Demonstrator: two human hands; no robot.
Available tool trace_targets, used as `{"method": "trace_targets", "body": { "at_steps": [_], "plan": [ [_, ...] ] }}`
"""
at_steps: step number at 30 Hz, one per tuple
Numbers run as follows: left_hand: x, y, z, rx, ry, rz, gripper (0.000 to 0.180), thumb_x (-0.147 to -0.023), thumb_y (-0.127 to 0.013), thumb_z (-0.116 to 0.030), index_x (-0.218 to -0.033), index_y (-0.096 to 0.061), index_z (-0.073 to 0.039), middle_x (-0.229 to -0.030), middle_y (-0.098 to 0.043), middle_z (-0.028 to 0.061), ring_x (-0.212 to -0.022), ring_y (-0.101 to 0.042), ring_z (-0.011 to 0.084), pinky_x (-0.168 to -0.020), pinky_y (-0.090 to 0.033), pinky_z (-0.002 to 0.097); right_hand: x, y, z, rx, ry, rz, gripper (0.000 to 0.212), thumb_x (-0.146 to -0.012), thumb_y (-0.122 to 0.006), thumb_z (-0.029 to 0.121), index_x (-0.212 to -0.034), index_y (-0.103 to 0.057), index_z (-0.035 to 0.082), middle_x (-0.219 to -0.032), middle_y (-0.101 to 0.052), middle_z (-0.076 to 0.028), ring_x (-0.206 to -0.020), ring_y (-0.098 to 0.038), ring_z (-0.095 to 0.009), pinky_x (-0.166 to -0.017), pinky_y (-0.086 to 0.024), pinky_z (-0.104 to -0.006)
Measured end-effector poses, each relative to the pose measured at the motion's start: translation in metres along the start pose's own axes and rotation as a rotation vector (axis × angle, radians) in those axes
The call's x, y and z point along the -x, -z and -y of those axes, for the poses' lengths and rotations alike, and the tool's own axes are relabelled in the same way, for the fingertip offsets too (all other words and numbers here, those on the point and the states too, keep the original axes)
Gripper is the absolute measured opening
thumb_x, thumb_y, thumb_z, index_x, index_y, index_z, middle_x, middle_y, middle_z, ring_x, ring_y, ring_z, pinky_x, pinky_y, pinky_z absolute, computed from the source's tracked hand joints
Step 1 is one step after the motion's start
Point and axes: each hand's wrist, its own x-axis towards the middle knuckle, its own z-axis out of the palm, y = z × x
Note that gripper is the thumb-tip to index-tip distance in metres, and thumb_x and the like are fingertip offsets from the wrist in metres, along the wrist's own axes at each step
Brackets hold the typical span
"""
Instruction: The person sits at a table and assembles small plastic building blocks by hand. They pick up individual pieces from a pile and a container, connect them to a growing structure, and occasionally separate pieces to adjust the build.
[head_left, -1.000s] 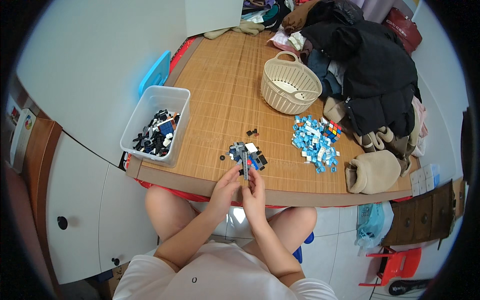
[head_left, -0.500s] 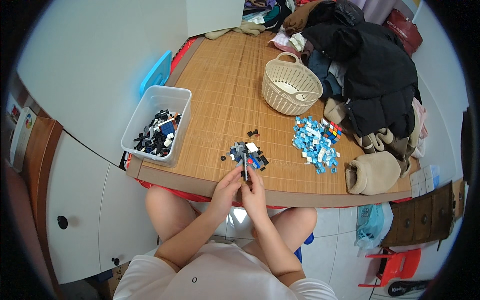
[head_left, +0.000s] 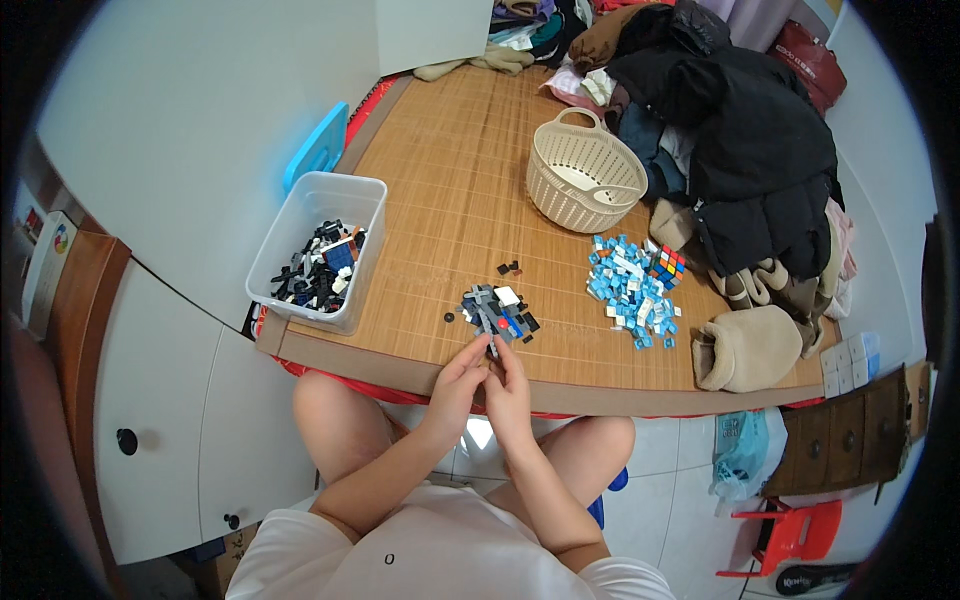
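My left hand [head_left: 453, 388] and my right hand [head_left: 510, 392] meet at the front edge of the mat, fingertips pinched together. Between them is a small grey toy building-brick piece [head_left: 492, 347], mostly covered by the fingers. Just beyond the fingertips lies a loose pile of building bricks [head_left: 484, 301], mainly grey and black with some blue, a red one and a white brick [head_left: 508, 297]. A round black piece [head_left: 449, 317] sits left of this pile, and a few dark bits [head_left: 509, 268] lie behind it.
On the left stands a clear plastic bin [head_left: 370, 225] of mixed bricks, its blue lid [head_left: 318, 148] behind. To the right are light-blue and white mahjong-like tiles [head_left: 630, 287], a puzzle cube [head_left: 667, 265], a beige basket [head_left: 565, 165] and heaped clothes [head_left: 760, 130].
The long grey piece that stuck up between my fingers now shows less, lower and tilted among the fingertips. My hands have stayed in nearly the same place.
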Motion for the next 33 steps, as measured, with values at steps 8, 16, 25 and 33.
{"method": "trace_targets", "body": {
  "at_steps": [8,16,25,33],
  "plan": [
    [0.010,-0.005,-0.012,-0.033,0.047,0.014,0.051,-0.086,-0.039,0.001,-0.135,-0.027,0.005,-0.132,-0.040,0.0138,-0.114,-0.045,0.0170,-0.097,-0.035,0.0294,0.011,-0.003,0.016,-0.122,-0.008,0.004,0.050,-0.081,-0.042,-0.010,-0.130,-0.039,-0.001,-0.130,-0.039,-0.011,-0.110,-0.046,-0.017,-0.093,-0.038,-0.0262],
    [0.023,-0.015,-0.046,0.004,-0.119,0.044,0.051,-0.086,-0.038,0.002,-0.136,-0.027,0.005,-0.141,-0.029,0.0155,-0.129,-0.031,0.0195,-0.104,-0.027,0.0304,0.011,-0.017,0.056,-0.193,0.029,0.087,0.052,-0.081,-0.040,-0.011,-0.131,-0.038,0.000,-0.133,-0.036,-0.010,-0.111,-0.046,-0.015,-0.093,-0.038,-0.0258],
    [0.031,0.013,-0.087,0.000,-0.319,-0.034,0.050,-0.087,-0.038,-0.001,-0.136,-0.026,0.004,-0.142,-0.027,0.0161,-0.133,-0.024,0.0208,-0.107,-0.022,0.0298,0.001,-0.065,0.086,-0.173,0.140,0.279,0.048,-0.084,-0.042,-0.008,-0.131,-0.039,0.001,-0.135,-0.033,-0.012,-0.123,-0.038,-0.019,-0.098,-0.036,-0.0292],
    [0.041,0.031,-0.145,-0.040,-0.479,-0.217,0.047,-0.087,-0.038,-0.003,-0.133,-0.033,0.004,-0.139,-0.032,0.0149,-0.133,-0.025,0.0217,-0.108,-0.021,0.0315,-0.012,-0.125,0.114,-0.194,0.235,0.449,0.046,-0.085,-0.043,-0.003,-0.131,-0.038,0.000,-0.136,-0.032,-0.013,-0.124,-0.035,-0.020,-0.101,-0.033,-0.0302]
  ]
}}
